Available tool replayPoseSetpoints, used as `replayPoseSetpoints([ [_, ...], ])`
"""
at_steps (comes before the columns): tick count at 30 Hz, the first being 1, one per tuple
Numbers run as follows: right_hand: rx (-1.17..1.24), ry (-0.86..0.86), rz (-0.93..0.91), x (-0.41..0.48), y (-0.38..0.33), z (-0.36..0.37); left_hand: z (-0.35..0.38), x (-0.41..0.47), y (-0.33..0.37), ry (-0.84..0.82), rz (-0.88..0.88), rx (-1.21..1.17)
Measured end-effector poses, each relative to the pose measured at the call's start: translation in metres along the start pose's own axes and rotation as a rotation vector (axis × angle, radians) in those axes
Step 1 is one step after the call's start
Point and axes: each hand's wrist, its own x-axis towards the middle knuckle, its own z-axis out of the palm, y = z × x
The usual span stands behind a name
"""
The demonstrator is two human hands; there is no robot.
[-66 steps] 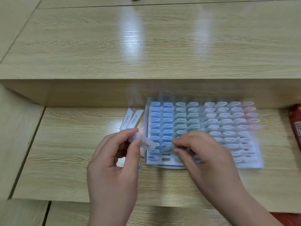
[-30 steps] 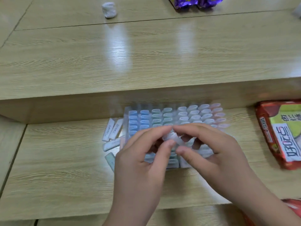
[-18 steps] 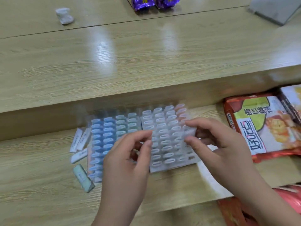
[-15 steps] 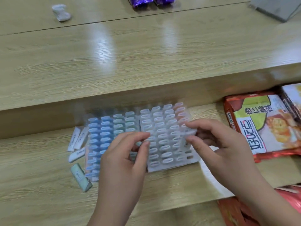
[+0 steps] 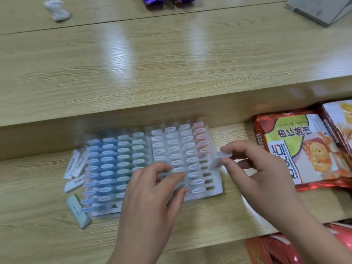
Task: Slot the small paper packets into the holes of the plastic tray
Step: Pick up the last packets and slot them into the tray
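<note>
Right hand pinches a packet over the tray's right edge. Left hand curls on the tray, grip unclear. Best square the packet to an empty hole.

"好吃点" and "杏仁酥饼" on red snack bag
</note>
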Motion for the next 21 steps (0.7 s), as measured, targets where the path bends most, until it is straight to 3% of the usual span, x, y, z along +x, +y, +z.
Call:
replayPoseSetpoints([
  [8,-0.061,-0.146,0.034,-0.024,0.017,0.002,0.0,0.0,0.0,0.009,-0.02,0.006],
  [14,-0.288,-0.125,-0.147,-0.025,0.023,0.004,0.0,-0.002,0.001,0.003,-0.011,0.038],
  [21,-0.382,-0.176,-0.304,-0.03,0.021,0.008,-0.009,-0.01,-0.001,0.015,-0.014,-0.027],
])
